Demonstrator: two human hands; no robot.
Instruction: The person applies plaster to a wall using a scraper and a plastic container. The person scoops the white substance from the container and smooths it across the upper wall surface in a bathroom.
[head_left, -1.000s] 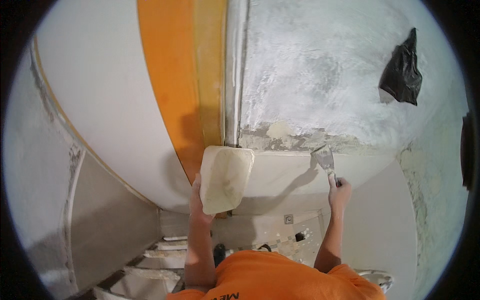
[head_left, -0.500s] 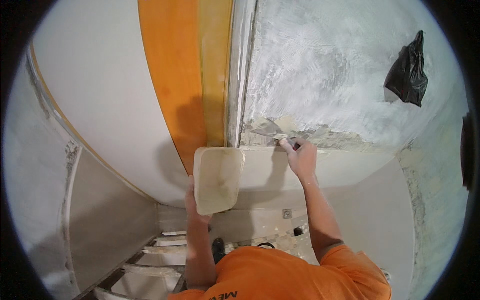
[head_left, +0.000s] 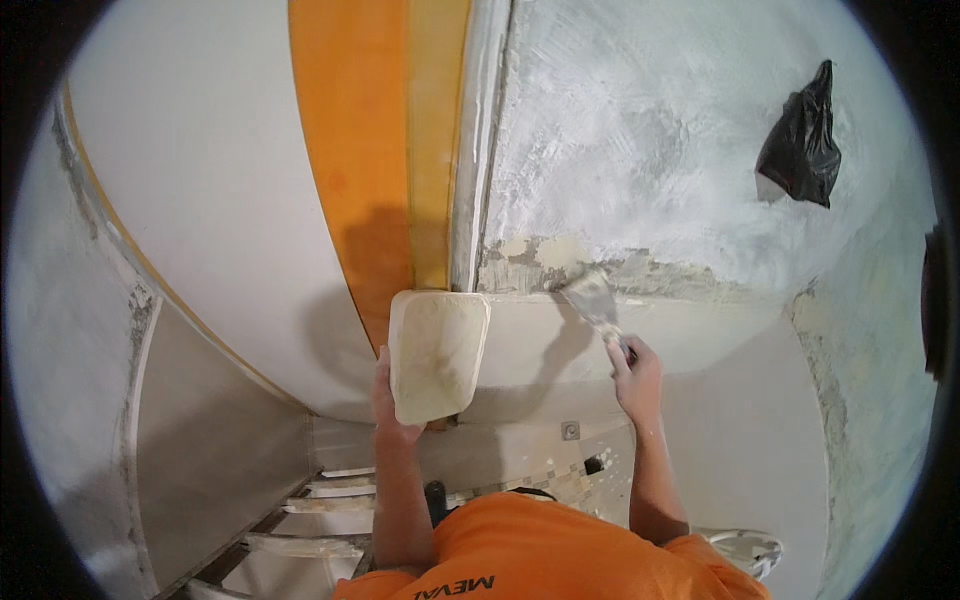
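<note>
My left hand (head_left: 385, 400) is closed around the side of an off-white plastic tub (head_left: 440, 355), tilted so its inside shows, with a thin pale smear in it. In my right hand (head_left: 638, 385) is a putty knife (head_left: 593, 298), gripped by its dark handle. Its wide metal blade points up and left, at the lower edge of the rough wall strip (head_left: 650, 272); whether it touches cannot be told. Just left of the blade, fresh cream filler patches (head_left: 558, 252) sit on the strip. White-smeared plaster (head_left: 620, 140) spreads above.
A wooden ladder (head_left: 300, 545) stands at lower left. An orange panel (head_left: 355, 130) with a yellow strip beside it rises left of the plaster. A black plastic bag (head_left: 803, 145) hangs on the wall at upper right. A whitish bucket (head_left: 745, 548) stands low at right.
The putty knife has come down and to the right, off the filler patch to the strip's lower edge. My left hand and the tub have hardly moved. The bucket now shows more.
</note>
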